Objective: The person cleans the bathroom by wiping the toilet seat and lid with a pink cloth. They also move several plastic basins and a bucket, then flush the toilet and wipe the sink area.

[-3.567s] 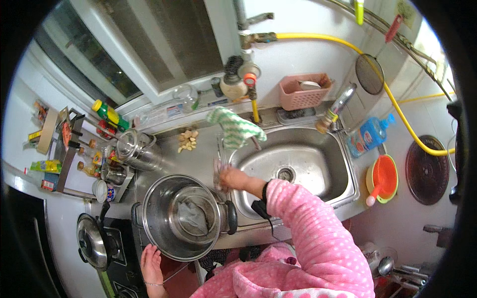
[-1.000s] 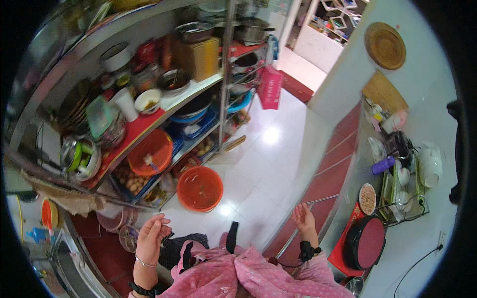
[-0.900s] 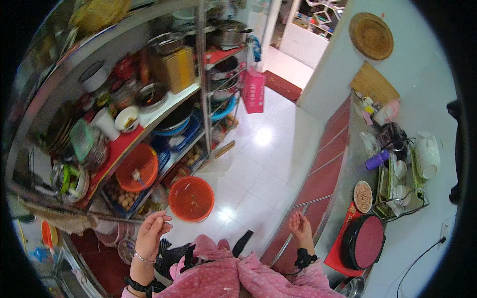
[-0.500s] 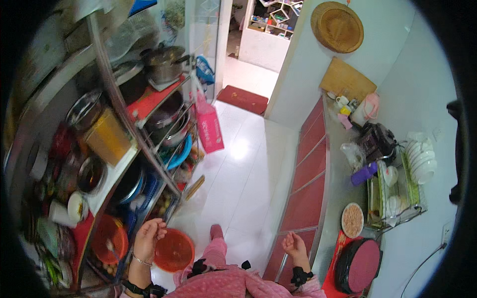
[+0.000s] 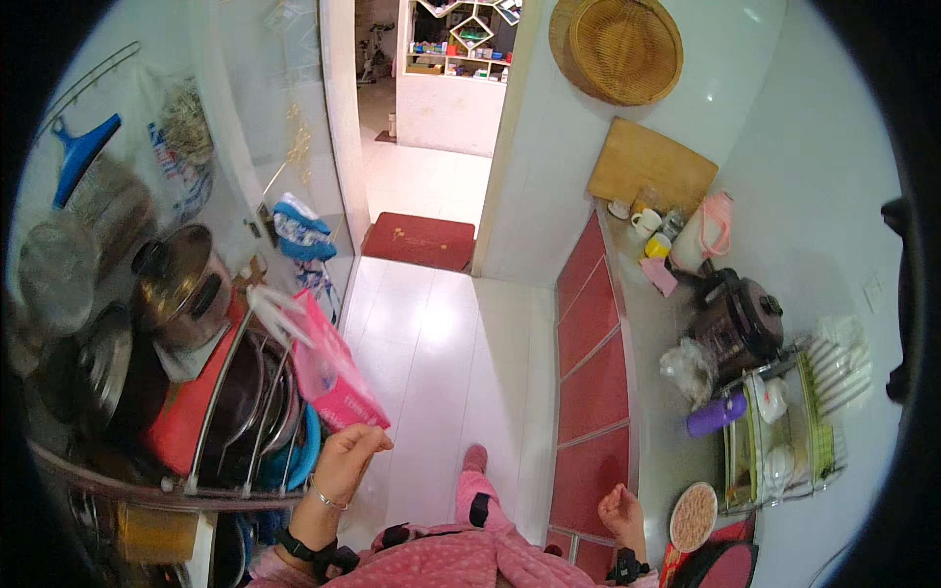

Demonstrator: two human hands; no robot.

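Loosely bunched, the left hand (image 5: 345, 459) has its thumb and fingers bent toward one another; whether the tips press together or pinch anything, I cannot tell. It is just beside the lower corner of a pink carrier bag (image 5: 340, 380), and whether skin meets bag is unclear from above. That bag hangs tilted by its white handles (image 5: 277, 316) at the side of a metal shelf rack (image 5: 235, 387), over the white tiled floor (image 5: 431, 358). A bracelet (image 5: 331, 503) circles the left wrist.

Half curled, the right hand (image 5: 620, 514) is well apart from the left, in front of the red cabinet doors (image 5: 592, 412) and near the counter edge. Nothing shows in its grasp, though the bent fingers hide the palm, so I cannot tell how tightly they close. Nearest it on the countertop (image 5: 639, 377) is a round dish of small tan pieces (image 5: 693, 517), resembling peanuts. Farther along lie a purple bottle (image 5: 717, 416) on its side, just beside a dish rack (image 5: 737, 468), and a dark electric cooker (image 5: 742, 326). Against the far wall leans a wooden cutting board (image 5: 652, 174), below a hanging wicker tray (image 5: 627, 49). A lidded pot (image 5: 183, 294) stands on the rack's upper shelf, and a red doormat (image 5: 421, 241) lies at the doorway.
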